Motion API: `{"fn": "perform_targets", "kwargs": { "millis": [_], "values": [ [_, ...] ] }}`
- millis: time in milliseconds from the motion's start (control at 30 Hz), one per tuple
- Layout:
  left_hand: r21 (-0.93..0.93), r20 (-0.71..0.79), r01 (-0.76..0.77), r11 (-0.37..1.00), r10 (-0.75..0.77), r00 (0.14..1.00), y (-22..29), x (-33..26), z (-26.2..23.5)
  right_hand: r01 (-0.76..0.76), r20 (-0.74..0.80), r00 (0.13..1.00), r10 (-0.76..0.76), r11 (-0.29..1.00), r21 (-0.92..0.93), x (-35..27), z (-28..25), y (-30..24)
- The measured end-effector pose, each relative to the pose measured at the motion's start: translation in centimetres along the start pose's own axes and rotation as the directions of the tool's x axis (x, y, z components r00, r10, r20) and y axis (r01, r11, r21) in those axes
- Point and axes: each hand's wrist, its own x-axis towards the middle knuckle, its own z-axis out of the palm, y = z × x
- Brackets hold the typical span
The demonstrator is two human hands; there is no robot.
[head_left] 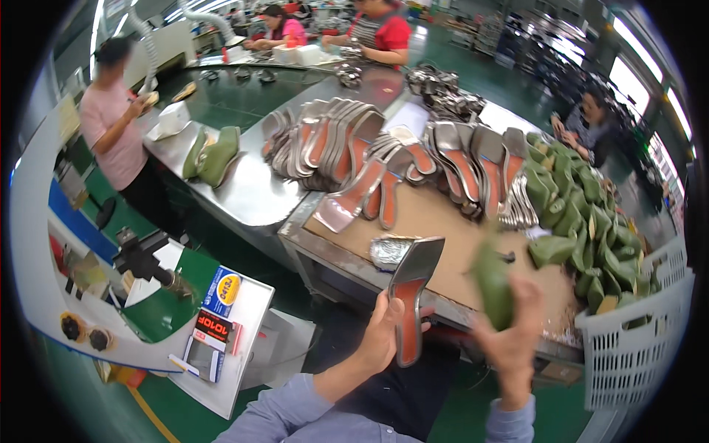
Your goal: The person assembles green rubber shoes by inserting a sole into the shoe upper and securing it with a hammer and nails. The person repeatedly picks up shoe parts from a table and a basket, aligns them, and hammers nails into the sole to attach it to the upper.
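Observation:
My left hand (384, 328) is closed round a shoe sole (411, 310), held upright with its grey metallic toe end up and a reddish-brown face showing. My right hand (509, 336) is raised over the near edge of the workbench, blurred by motion. Between its thumb and fingers is a green shoe last (493, 284), also smeared. Behind the held sole, a foil-wrapped block (390, 252) lies on the bench (458, 244). Many similar soles (354, 140) stand in overlapping rows farther back.
At right, green lasts (576, 199) are heaped beside a white plastic basket (628, 354). Two green lasts (220, 156) stand on the metal table at left. A machine with a white side tray (251, 317) is near on my left. Several people work around the tables.

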Motion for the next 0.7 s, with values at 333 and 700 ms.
{"fn": "perform_targets", "kwargs": {
  "millis": [333,700],
  "values": [
    [-0.149,-0.116,-0.045,0.988,0.028,0.993,2.8,-0.8,-2.4,-0.737,0.755,0.642,-0.132,0.162,0.656,-7.4,8.7,-2.9],
    [-0.013,-0.053,-0.529,0.848,0.528,0.848,7.4,5.2,-2.5,0.270,0.098,0.931,-0.352,0.845,0.462,0.2,11.0,0.6]
  ]
}}
